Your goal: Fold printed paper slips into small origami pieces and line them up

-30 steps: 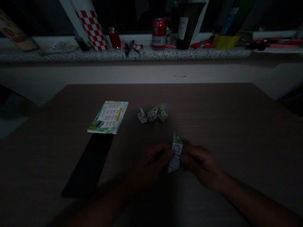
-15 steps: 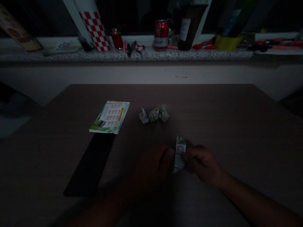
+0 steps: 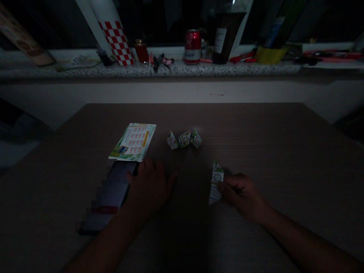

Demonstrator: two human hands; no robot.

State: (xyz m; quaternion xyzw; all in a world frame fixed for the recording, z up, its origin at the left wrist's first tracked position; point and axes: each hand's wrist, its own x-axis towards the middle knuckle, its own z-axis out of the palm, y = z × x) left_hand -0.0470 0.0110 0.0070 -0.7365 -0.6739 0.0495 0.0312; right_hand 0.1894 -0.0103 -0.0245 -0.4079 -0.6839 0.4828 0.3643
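Note:
Between thumb and fingers, my right hand (image 3: pixel 241 195) pinches a folded piece of printed paper (image 3: pixel 217 184), green at its pointed top and with print below. My left hand (image 3: pixel 150 182) is spread open over the right edge of a phone (image 3: pixel 109 197), whose screen is lit with a red band low down. Beyond my hands stand three small folded paper shapes in a row: a left one (image 3: pixel 172 140), a middle one (image 3: pixel 184 139) and a right one (image 3: pixel 196 139).
A stack of printed calendar cards (image 3: pixel 133 142) lies just past the phone on the table (image 3: pixel 256 132). Along the stone windowsill (image 3: pixel 176 72) stand a red can (image 3: pixel 192 47), a dark bottle (image 3: pixel 222 41), a red-checkered container (image 3: pixel 118 43) and a yellow holder (image 3: pixel 271 55).
My left hand has left the folded paper and moved left to the phone, its fingers spreading. The phone's screen has gone from dark to lit. My right hand stays in place with the paper.

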